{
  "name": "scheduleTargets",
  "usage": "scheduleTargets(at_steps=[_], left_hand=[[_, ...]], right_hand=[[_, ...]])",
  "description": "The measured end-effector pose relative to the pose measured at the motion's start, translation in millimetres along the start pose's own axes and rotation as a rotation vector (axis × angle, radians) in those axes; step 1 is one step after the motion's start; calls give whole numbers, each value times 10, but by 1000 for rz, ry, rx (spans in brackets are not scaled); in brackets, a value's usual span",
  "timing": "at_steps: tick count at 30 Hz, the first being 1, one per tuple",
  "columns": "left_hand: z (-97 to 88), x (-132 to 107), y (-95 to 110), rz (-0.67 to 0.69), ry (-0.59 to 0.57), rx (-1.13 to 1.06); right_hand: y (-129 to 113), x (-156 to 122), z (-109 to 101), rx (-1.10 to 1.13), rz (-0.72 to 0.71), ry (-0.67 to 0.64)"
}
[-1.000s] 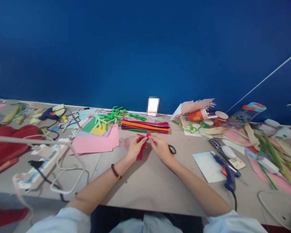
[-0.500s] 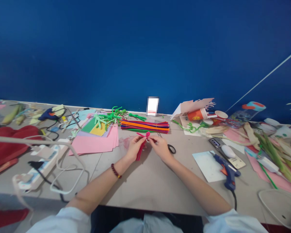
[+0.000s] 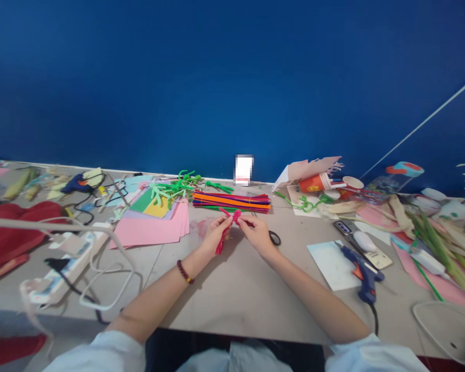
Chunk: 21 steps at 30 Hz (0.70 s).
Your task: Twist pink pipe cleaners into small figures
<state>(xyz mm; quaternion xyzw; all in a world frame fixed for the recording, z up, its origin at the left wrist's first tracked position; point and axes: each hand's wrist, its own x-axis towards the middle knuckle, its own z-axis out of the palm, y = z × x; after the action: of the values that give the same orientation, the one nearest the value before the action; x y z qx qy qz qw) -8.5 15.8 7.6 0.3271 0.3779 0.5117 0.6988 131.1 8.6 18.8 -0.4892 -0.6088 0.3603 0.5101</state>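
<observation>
Seen from the head-worn camera, the left hand (image 3: pixel 217 235) and the right hand (image 3: pixel 258 235) are held close together just above the table (image 3: pixel 232 294), both pinched narrow on a pink chenille stem (image 3: pixel 228 232). A small, tight coil of it stands just above the fingertips, between the hands, and a longer doubled length hangs down past the left hand. The fingers hide the spot where the strands meet, so I can't make out how they are joined.

Just beyond the hands lies a bundle of multicoloured chenille stems (image 3: pixel 231 202). Black-handled scissors (image 3: pixel 274 237) sit just beside the right hand, their blades thin and hard to make out. Left of the left hand is a stack of pink paper (image 3: pixel 151 231), with tangled green chenille shapes (image 3: pixel 174 188) past it, and a beaded bracelet (image 3: pixel 185 272) circles the left wrist. Well to the right of the right hand, a blue hot glue gun (image 3: pixel 366 274) rests against a pale sheet of card (image 3: pixel 327 264). A pixelated card (image 3: pixel 244 169) stands straight ahead of the hands, unreadable. Heaped plant leaves (image 3: pixel 437 248) run off the right edge of the frame.
</observation>
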Motion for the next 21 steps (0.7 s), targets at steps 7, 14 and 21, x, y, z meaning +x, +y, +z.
scheduleTargets(at_steps=[7, 14, 21], left_hand=[[37, -28, 15, -61, -10, -72], [11, -11, -12, -65, -50, -91], [-40, 26, 147, -74, -122, -92]], right_hand=[[23, 18, 12, 255, 271, -55], [95, 60, -2, 450, 418, -77], [34, 148, -122, 432, 354, -147]])
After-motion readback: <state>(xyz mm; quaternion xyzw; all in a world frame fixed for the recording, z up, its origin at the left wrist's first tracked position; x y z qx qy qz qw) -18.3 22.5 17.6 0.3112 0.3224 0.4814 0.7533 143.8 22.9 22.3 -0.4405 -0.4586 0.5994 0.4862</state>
